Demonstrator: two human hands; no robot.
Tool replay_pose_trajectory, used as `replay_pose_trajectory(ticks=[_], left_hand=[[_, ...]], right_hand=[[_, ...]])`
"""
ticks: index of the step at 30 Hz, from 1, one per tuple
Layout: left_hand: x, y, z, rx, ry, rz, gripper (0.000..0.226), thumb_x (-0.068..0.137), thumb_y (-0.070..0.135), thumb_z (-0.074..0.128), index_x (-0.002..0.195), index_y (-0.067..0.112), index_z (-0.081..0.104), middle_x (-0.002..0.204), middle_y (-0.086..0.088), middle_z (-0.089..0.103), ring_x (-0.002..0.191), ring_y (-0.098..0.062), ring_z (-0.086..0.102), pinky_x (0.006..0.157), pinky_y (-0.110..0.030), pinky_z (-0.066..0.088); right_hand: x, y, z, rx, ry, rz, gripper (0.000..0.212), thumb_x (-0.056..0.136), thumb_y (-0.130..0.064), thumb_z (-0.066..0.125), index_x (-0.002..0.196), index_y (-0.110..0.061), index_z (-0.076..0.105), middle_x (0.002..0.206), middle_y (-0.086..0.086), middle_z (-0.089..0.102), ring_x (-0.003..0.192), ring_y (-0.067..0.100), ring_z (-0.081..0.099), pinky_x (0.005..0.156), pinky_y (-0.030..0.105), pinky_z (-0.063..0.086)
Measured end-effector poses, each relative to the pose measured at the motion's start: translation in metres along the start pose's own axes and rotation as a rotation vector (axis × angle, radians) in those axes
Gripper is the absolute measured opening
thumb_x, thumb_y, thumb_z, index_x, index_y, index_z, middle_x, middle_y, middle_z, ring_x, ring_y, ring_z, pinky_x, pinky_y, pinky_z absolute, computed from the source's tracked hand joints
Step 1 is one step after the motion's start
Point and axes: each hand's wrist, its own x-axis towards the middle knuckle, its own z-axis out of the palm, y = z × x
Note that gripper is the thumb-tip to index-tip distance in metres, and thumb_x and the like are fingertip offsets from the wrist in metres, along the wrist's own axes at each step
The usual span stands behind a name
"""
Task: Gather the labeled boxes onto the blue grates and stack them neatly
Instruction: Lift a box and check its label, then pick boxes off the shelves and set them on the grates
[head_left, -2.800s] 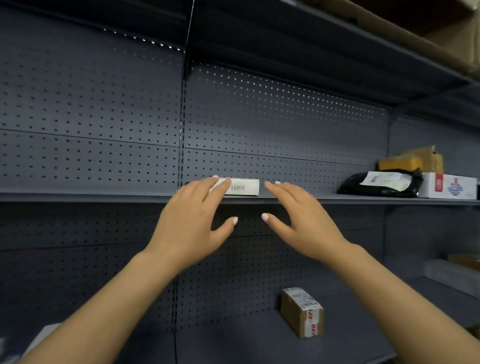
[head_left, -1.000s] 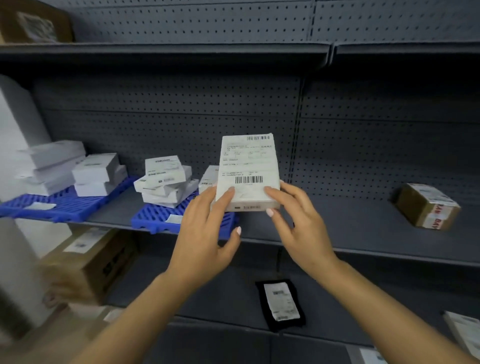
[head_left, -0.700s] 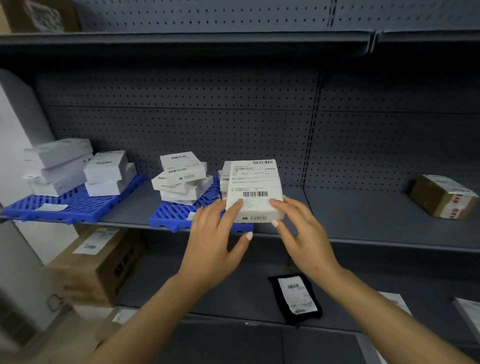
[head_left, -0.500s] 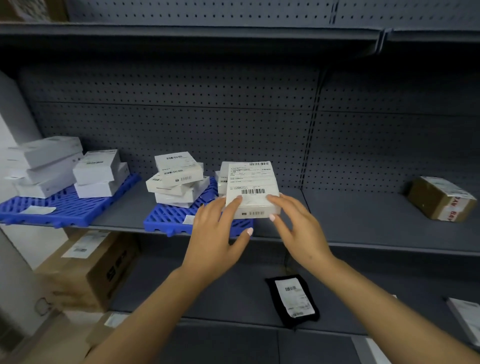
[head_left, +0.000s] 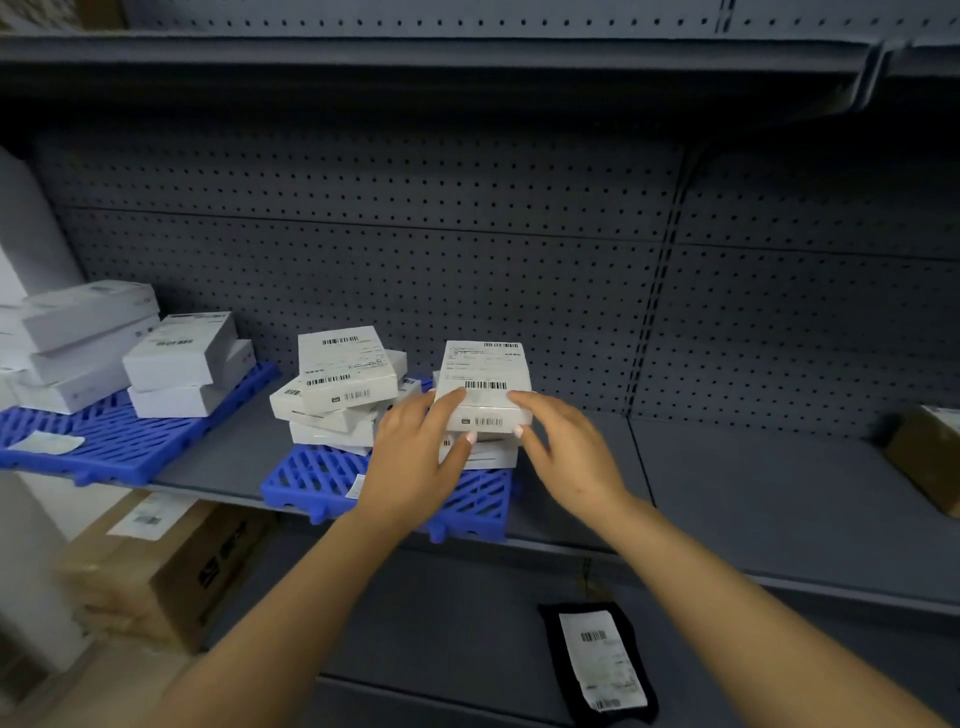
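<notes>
White labeled box (head_left: 485, 384) | resting on a short stack at the right of the near blue grate (head_left: 322, 475), long axis running away from the person | left hand (head_left: 415, 457) and right hand (head_left: 566, 457) each with fingers pinching a near corner, equally close | judged: square it up, then release.

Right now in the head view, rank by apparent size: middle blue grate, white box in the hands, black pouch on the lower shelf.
1. Middle blue grate, largest, though partly covered.
2 and 3. White box and black pouch look alike; the pouch is nearer the camera, so I won't rank them.
</notes>
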Motion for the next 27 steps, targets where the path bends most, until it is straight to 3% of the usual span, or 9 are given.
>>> replay_pose_trajectory(ticks=[7,14,20,27], left_hand=[[0.002,-0.002,-0.001,0.089,0.015,0.005,0.06,0.091,0.053,0.037,0.144,0.024,0.036,0.144,-0.014,0.04,0.131,-0.03,0.037,0.106,-0.048,0.035],[-0.03,0.029,-0.03,0.122,0.044,0.187,0.055,0.094,0.042,0.043,0.142,0.016,0.041,0.14,-0.015,0.044,0.128,-0.032,0.041,0.104,-0.05,0.037],[-0.077,0.054,-0.033,0.086,0.008,0.33,0.05,0.093,0.035,0.048,0.139,0.016,0.045,0.134,-0.014,0.049,0.123,-0.03,0.044,0.103,-0.045,0.037],[-0.133,0.089,0.012,0.029,-0.212,0.438,0.053,0.092,0.042,0.046,0.139,0.018,0.045,0.137,-0.013,0.048,0.122,-0.032,0.047,0.101,-0.051,0.039]], right_hand=[[0.005,0.011,-0.001,-0.011,-0.115,0.003,0.054,0.096,-0.034,0.051,0.146,-0.029,0.031,0.152,0.001,0.031,0.141,0.016,0.022,0.114,0.033,0.023],[-0.045,-0.006,-0.041,-0.129,-0.084,-0.08,0.061,0.095,-0.041,0.05,0.148,-0.033,0.02,0.157,-0.007,0.014,0.144,0.01,0.007,0.115,0.026,0.007],[-0.121,-0.017,-0.057,-0.155,-0.027,-0.077,0.059,0.091,-0.051,0.042,0.145,-0.029,0.032,0.155,-0.003,0.025,0.143,0.011,0.015,0.115,0.033,0.017],[-0.231,-0.006,-0.069,-0.219,-0.025,0.13,0.058,0.091,-0.05,0.043,0.144,-0.026,0.035,0.153,0.001,0.029,0.143,0.017,0.019,0.115,0.045,0.024]])
